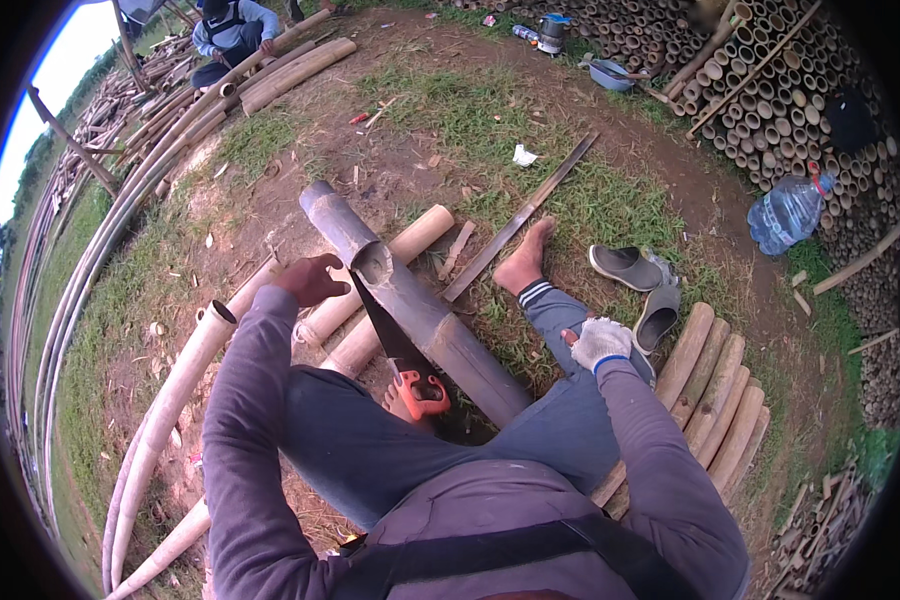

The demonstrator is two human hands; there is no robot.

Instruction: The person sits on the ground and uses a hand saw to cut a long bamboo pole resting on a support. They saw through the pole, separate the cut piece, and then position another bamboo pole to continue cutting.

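Observation:
A dark, thick bamboo pole [460,352] slants across the ground before me, with a notch cut near its far end. It lies across paler bamboo lengths [422,235]. My bare left hand [313,280] is just left of the notch, thumb and fingers apart, holding nothing. A handsaw [422,396] with an orange handle leans along the dark pole, its blade tip near the notch; neither hand is on it. My right hand [602,343], in a white glove, rests by my right knee with a bare digit showing; the bend of its fingers is unclear.
Pale bamboo poles [175,400] lie at my left. A split strip [520,215] lies ahead, near my bare right foot. Dark clogs [630,268] and short bamboo pieces [710,385] are at right, beyond them a water jug [790,212] and stacked bamboo. A person [232,35] crouches far left.

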